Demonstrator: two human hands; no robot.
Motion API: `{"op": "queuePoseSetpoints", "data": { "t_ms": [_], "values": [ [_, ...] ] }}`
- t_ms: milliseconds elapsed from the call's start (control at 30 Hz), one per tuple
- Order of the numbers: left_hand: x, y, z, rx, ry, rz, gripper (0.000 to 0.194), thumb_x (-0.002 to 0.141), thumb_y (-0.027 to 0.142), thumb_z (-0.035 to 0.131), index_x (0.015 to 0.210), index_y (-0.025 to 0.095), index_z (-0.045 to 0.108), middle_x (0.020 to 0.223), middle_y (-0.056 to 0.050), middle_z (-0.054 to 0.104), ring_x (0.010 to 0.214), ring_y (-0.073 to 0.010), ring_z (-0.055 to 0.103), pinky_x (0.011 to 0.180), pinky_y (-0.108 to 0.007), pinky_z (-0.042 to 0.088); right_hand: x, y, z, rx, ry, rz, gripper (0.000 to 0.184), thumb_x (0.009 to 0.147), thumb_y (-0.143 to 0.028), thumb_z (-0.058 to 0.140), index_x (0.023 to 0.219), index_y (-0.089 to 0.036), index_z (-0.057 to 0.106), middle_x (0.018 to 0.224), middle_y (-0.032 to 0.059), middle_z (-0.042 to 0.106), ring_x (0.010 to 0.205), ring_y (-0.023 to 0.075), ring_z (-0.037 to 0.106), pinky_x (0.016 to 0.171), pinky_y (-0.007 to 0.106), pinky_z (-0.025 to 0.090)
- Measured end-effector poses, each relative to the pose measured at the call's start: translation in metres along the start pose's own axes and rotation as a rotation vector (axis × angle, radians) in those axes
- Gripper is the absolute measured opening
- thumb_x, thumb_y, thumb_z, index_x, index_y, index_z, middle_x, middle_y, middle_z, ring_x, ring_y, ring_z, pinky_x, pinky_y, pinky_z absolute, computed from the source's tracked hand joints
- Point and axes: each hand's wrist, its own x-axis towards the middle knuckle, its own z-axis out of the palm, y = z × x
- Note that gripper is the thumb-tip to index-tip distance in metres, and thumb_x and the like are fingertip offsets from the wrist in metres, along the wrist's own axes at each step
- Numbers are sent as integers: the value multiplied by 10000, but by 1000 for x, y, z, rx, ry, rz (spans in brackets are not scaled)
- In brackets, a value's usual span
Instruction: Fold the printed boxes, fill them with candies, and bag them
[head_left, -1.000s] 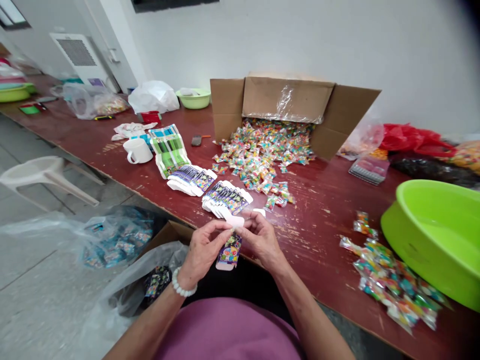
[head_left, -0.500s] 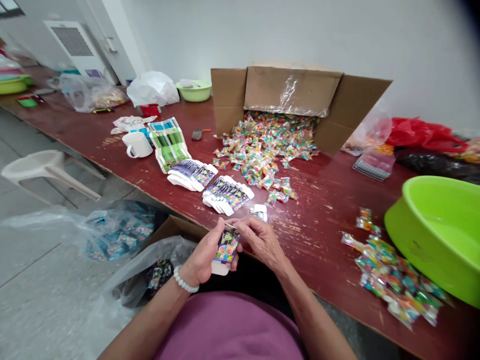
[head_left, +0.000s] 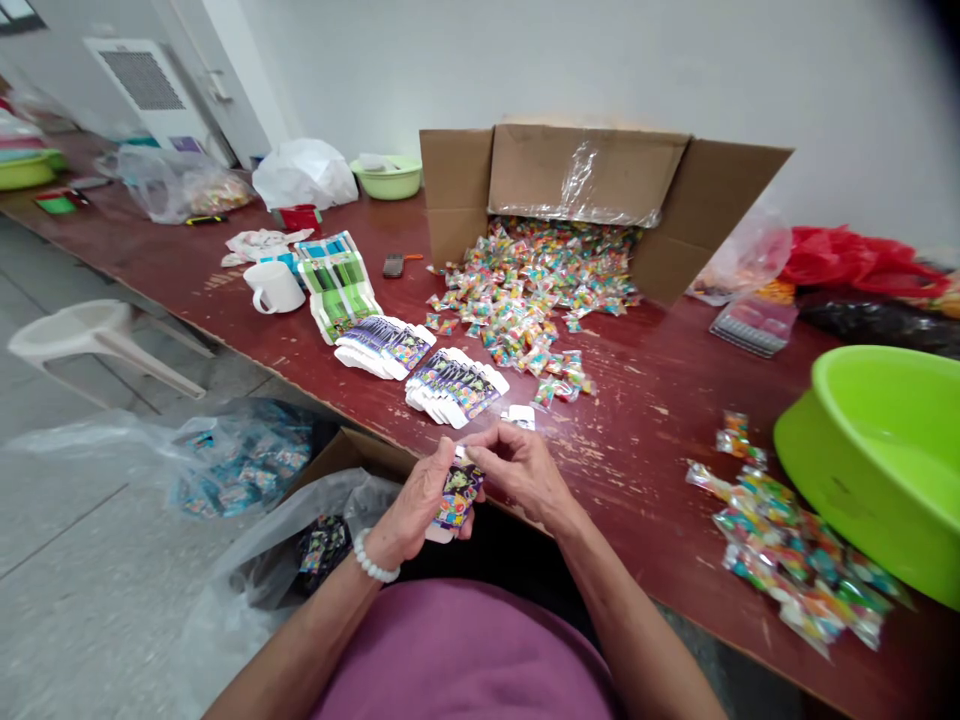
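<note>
My left hand (head_left: 421, 500), with a pale bead bracelet at the wrist, is wrapped round a small dark printed carton (head_left: 459, 492). The carton is held upright over the table's front edge, and a white flap shows at its lower end. My right hand (head_left: 521, 470) pinches the white flap at the carton's upper end between thumb and fingers. Just beyond my hands lie two fanned stacks of flat cartons (head_left: 454, 388) and one separate small white-ended carton (head_left: 519, 416). Wrapped candies (head_left: 544, 300) spill from a big cardboard box (head_left: 585, 175) behind them.
To the right, a green basin (head_left: 862, 480) stands beside a pile of wrapped candies (head_left: 787, 550). A white mug (head_left: 274, 288) and a green printed sheet (head_left: 341, 285) are at left. Below the edge, a plastic-lined carton (head_left: 341, 485) holds dark packets. A white stool (head_left: 105, 335) stands left.
My right fingers have shifted on the carton's upper end, where a white flap now shows. The lower flap is less visible, with the carton turned slightly in my left hand.
</note>
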Motion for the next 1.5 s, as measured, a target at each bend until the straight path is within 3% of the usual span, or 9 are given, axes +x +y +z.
{"op": "queuePoseSetpoints", "data": {
  "t_ms": [167, 267, 367, 467, 533, 867, 1067, 1233, 1500],
  "values": [
    [0, 0, 3, -69, 12, -14, 704, 862, 708, 467, 1319, 181, 563, 672, -32, 671, 378, -151, 595, 352, -226, 437, -10, 9, 7, -59, -71, -153, 190, 903, -399, 617, 893, -220, 680, 1065, 47, 707, 683, 135, 635, 609, 266, 508],
    [1, -4, 4, -91, 37, -34, 626, 881, 653, 498, 1342, 231, 521, 656, -7, 652, 414, -155, 601, 391, -241, 473, -6, 16, 3, -227, -40, -249, 151, 907, -364, 617, 928, -231, 685, 1084, 47, 707, 883, 183, 663, 747, 296, 523],
    [-2, -8, 2, -192, -4, -70, 487, 873, 471, 630, 1299, 267, 510, 798, -18, 689, 588, -169, 667, 541, -280, 547, 11, 17, -25, -466, 27, -246, 216, 954, -357, 532, 939, -227, 703, 987, 48, 724, 882, 200, 662, 790, 324, 517],
    [-7, -7, -4, -208, -52, -83, 395, 841, 306, 692, 1207, 217, 571, 975, -68, 714, 800, -168, 682, 690, -254, 538, 37, 16, -70, -901, 284, -289, 307, 928, -216, 525, 1208, -197, 648, 1280, 107, 645, 1175, 254, 569, 1002, 384, 430],
    [-10, -4, -11, -132, -68, -94, 364, 832, 286, 712, 1166, 185, 609, 1032, -92, 713, 861, -165, 664, 718, -234, 519, 52, 16, -97, -1204, 316, -142, 422, 894, -153, 533, 1308, -193, 600, 1399, 116, 566, 1243, 283, 514, 1032, 396, 395],
    [3, 11, -40, -102, 96, 15, 551, 695, 217, 845, 1186, 184, 595, 952, -33, 664, 788, -156, 654, 698, -300, 581, 66, 21, -136, -1245, 408, 53, 200, 768, -290, 721, 949, -206, 738, 971, 95, 714, 950, 283, 627, 763, 338, 452],
    [13, 12, -42, -146, 196, 47, 444, 669, 277, 864, 1007, 161, 599, 885, -41, 686, 691, -172, 673, 543, -286, 585, 37, 9, -108, -876, 523, -115, 237, 864, -389, 628, 926, -173, 706, 889, 62, 714, 773, 187, 621, 705, 294, 455],
    [12, 11, -32, -228, 194, 28, 411, 654, 237, 873, 900, 164, 551, 920, -59, 716, 752, -193, 707, 625, -317, 607, 15, -1, -46, -315, 190, -157, 220, 762, -383, 753, 829, -180, 700, 767, 12, 705, 660, 145, 601, 632, 264, 456],
    [-4, 6, -23, -158, -188, -77, 529, 636, 157, 856, 1090, 155, 584, 954, -70, 696, 710, -186, 702, 637, -290, 565, 14, -12, -36, -360, -12, -46, 228, 712, -312, 801, 852, -174, 686, 715, -18, 675, 593, 112, 568, 570, 237, 423]
  ]
}}
